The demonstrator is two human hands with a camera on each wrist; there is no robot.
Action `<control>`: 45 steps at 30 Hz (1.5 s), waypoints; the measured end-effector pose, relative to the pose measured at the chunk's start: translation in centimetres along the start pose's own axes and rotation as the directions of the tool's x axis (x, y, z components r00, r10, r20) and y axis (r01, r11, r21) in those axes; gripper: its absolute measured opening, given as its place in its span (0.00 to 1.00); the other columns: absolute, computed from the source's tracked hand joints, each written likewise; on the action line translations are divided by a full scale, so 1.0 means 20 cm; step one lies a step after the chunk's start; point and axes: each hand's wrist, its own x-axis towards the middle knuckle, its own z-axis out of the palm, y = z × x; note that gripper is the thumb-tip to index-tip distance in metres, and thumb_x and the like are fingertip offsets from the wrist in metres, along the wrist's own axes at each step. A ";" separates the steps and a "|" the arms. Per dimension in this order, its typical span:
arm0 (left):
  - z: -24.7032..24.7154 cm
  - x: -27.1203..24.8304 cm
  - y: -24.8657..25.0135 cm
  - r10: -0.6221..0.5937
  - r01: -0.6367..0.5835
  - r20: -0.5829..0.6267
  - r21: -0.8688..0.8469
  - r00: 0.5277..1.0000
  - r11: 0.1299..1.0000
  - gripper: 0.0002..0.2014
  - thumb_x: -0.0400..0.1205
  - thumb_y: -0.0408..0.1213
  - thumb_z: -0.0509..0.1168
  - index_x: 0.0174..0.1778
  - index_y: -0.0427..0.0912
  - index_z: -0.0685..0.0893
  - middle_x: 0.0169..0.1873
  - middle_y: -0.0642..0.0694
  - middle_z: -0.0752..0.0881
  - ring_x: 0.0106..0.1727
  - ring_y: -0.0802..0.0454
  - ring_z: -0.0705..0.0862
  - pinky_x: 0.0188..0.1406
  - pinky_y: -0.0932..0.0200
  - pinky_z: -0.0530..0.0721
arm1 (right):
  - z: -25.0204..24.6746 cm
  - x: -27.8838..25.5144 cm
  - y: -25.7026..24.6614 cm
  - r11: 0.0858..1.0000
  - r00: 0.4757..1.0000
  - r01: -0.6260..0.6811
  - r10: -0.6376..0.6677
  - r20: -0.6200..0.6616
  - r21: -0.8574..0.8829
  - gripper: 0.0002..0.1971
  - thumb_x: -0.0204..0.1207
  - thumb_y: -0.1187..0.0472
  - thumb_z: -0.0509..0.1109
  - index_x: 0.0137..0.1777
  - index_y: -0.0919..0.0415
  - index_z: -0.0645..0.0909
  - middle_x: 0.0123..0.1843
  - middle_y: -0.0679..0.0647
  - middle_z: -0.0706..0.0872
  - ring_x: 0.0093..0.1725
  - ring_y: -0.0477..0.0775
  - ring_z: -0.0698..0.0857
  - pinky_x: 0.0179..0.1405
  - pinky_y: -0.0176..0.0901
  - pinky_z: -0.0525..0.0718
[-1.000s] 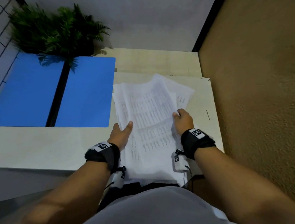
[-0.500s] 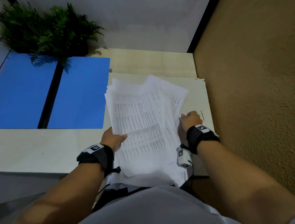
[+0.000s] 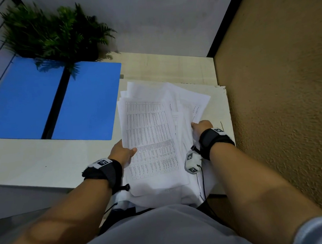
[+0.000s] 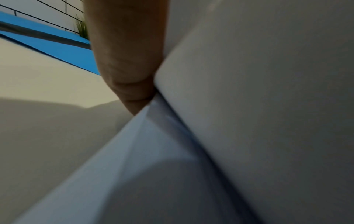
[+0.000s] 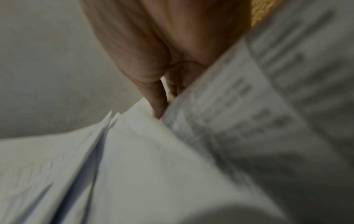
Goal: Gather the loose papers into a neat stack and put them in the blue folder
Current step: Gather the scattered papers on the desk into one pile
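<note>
**Papers gripped at both edges**

While the head view showed the open blue folder (image 3: 85, 101) lying left of the papers (image 3: 151, 138) on the bench (image 3: 38, 160), only your wrist views showed the grip: left hand (image 3: 122, 153) fingers (image 4: 130, 60) and right hand (image 3: 202, 125) fingers (image 5: 153, 60) pinched the stack's edges.

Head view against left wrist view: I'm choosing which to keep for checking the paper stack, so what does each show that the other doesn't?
Only the head view shows the whole fanned pile of white printed papers, the right hand holding its right edge, and the textured tan wall. Only the left wrist view shows the left hand's fingers close up, tucked under the sheet edges. Both show the left hand, the open blue folder, the green fern plant and the pale tabletop.
</note>
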 end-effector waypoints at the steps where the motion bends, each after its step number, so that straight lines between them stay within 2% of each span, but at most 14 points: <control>1: 0.00 -0.01 0.00 -0.005 0.005 0.001 -0.011 1.000 1.000 0.25 0.83 0.24 0.66 0.77 0.39 0.75 0.69 0.40 0.83 0.69 0.38 0.82 0.70 0.48 0.78 | -0.02 -0.02 0.00 1.000 1.000 0.018 -0.018 -0.014 0.001 0.18 0.82 0.58 0.65 0.64 0.73 0.78 0.63 0.64 0.84 0.52 0.59 0.82 0.47 0.38 0.73; 5: -0.01 -0.03 0.01 -0.012 0.013 0.011 -0.100 1.000 0.995 0.24 0.83 0.21 0.65 0.76 0.38 0.76 0.63 0.42 0.84 0.63 0.42 0.82 0.64 0.51 0.78 | -0.20 -0.11 0.02 0.973 0.941 0.181 -0.128 -0.314 0.145 0.16 0.82 0.70 0.55 0.67 0.70 0.76 0.58 0.60 0.83 0.53 0.57 0.80 0.55 0.38 0.70; 9: -0.01 -0.03 0.02 -0.010 0.011 0.018 -0.071 1.000 0.997 0.26 0.79 0.20 0.69 0.74 0.39 0.78 0.66 0.41 0.85 0.65 0.40 0.84 0.65 0.48 0.80 | -0.46 -0.29 -0.06 0.896 0.663 0.442 -0.288 -0.691 0.051 0.10 0.80 0.70 0.57 0.54 0.66 0.79 0.50 0.60 0.85 0.47 0.55 0.81 0.46 0.37 0.72; 12: -0.01 -0.02 0.03 -0.020 0.023 0.045 -0.078 0.999 0.997 0.30 0.75 0.18 0.71 0.73 0.42 0.79 0.67 0.40 0.86 0.66 0.38 0.84 0.71 0.41 0.80 | -0.61 -0.45 -0.14 0.702 0.450 0.712 -0.414 -0.791 0.038 0.16 0.80 0.66 0.58 0.64 0.57 0.79 0.54 0.52 0.86 0.51 0.41 0.81 0.51 0.26 0.78; 16: 0.00 0.00 0.07 -0.024 0.030 0.085 -0.071 0.996 0.997 0.32 0.72 0.19 0.74 0.72 0.40 0.78 0.65 0.42 0.86 0.66 0.40 0.84 0.72 0.40 0.79 | -0.71 -0.58 -0.23 0.448 0.382 0.879 -0.453 -0.805 0.165 0.23 0.78 0.72 0.58 0.70 0.51 0.69 0.61 0.49 0.82 0.58 0.29 0.80 0.62 0.24 0.76; 19: 0.01 -0.03 0.11 0.031 -0.033 0.115 0.020 0.993 0.999 0.32 0.74 0.48 0.73 0.75 0.47 0.75 0.68 0.45 0.85 0.71 0.40 0.82 0.74 0.40 0.78 | -0.60 -0.57 -0.24 0.519 0.494 0.818 -0.412 -0.766 0.249 0.22 0.78 0.72 0.60 0.69 0.50 0.70 0.54 0.34 0.82 0.52 0.24 0.81 0.57 0.22 0.76; 21: 0.00 -0.08 0.17 0.025 -0.037 0.111 0.110 0.994 0.993 0.39 0.78 0.65 0.61 0.82 0.45 0.68 0.77 0.45 0.77 0.77 0.39 0.76 0.78 0.41 0.72 | -0.43 -0.55 -0.20 0.654 0.626 0.699 -0.364 -0.689 0.289 0.16 0.81 0.70 0.58 0.66 0.55 0.72 0.48 0.40 0.83 0.46 0.37 0.83 0.45 0.27 0.77; 24: -0.01 -0.09 0.22 -0.048 0.035 0.083 0.156 0.995 0.987 0.50 0.76 0.76 0.43 0.85 0.41 0.61 0.84 0.42 0.68 0.82 0.41 0.69 0.82 0.43 0.64 | -0.15 -0.50 -0.07 0.827 0.783 0.494 -0.289 -0.551 0.268 0.09 0.85 0.66 0.54 0.62 0.60 0.69 0.49 0.55 0.81 0.46 0.56 0.81 0.42 0.41 0.73; 28: -0.04 -0.09 0.21 -0.149 0.148 0.062 0.016 0.987 0.989 0.49 0.75 0.79 0.40 0.83 0.49 0.69 0.77 0.40 0.78 0.74 0.38 0.79 0.76 0.40 0.75 | 0.08 -0.36 0.10 0.908 0.908 0.308 -0.192 -0.372 0.284 0.08 0.86 0.64 0.55 0.60 0.64 0.72 0.48 0.59 0.81 0.50 0.62 0.83 0.36 0.40 0.72; 33: -0.07 -0.12 0.21 -0.153 0.157 0.118 -0.027 0.981 0.987 0.42 0.81 0.73 0.44 0.74 0.45 0.80 0.63 0.39 0.89 0.58 0.38 0.89 0.69 0.45 0.82 | 0.00 -0.24 0.10 0.914 0.900 0.278 -0.141 -0.412 0.294 0.12 0.86 0.65 0.55 0.61 0.71 0.76 0.65 0.61 0.76 0.58 0.59 0.79 0.61 0.43 0.74; 35: -0.08 -0.12 0.21 -0.144 0.150 0.139 -0.029 0.980 0.988 0.39 0.80 0.74 0.46 0.68 0.48 0.84 0.55 0.44 0.92 0.48 0.45 0.90 0.60 0.49 0.86 | -0.09 -0.19 0.10 0.920 0.896 0.302 -0.186 -0.403 0.248 0.11 0.86 0.65 0.54 0.56 0.71 0.77 0.58 0.61 0.79 0.53 0.58 0.79 0.55 0.43 0.75; 39: -0.10 -0.07 0.20 -0.134 0.136 0.182 0.000 0.974 0.991 0.36 0.76 0.78 0.50 0.61 0.54 0.85 0.44 0.49 0.94 0.52 0.44 0.89 0.66 0.46 0.82 | -0.15 -0.17 0.11 0.968 0.948 0.247 -0.233 -0.219 0.039 0.13 0.85 0.66 0.55 0.37 0.65 0.71 0.51 0.64 0.74 0.46 0.58 0.74 0.45 0.42 0.68; 42: -0.05 0.03 0.16 -0.068 0.057 0.198 0.062 0.978 0.996 0.47 0.68 0.79 0.59 0.76 0.49 0.76 0.69 0.47 0.85 0.69 0.45 0.83 0.75 0.43 0.76 | -0.08 -0.23 0.13 0.977 0.979 0.189 -0.196 -0.058 -0.099 0.08 0.84 0.69 0.54 0.43 0.65 0.69 0.59 0.68 0.73 0.47 0.57 0.72 0.46 0.40 0.66; 45: 0.03 0.18 0.05 0.002 -0.039 0.232 0.156 0.973 0.987 0.51 0.65 0.69 0.76 0.82 0.51 0.68 0.76 0.50 0.80 0.75 0.50 0.79 0.77 0.43 0.75 | 0.02 -0.28 0.15 0.969 0.972 0.232 -0.229 0.044 -0.079 0.10 0.85 0.71 0.52 0.60 0.68 0.72 0.68 0.65 0.72 0.54 0.56 0.75 0.45 0.31 0.65</control>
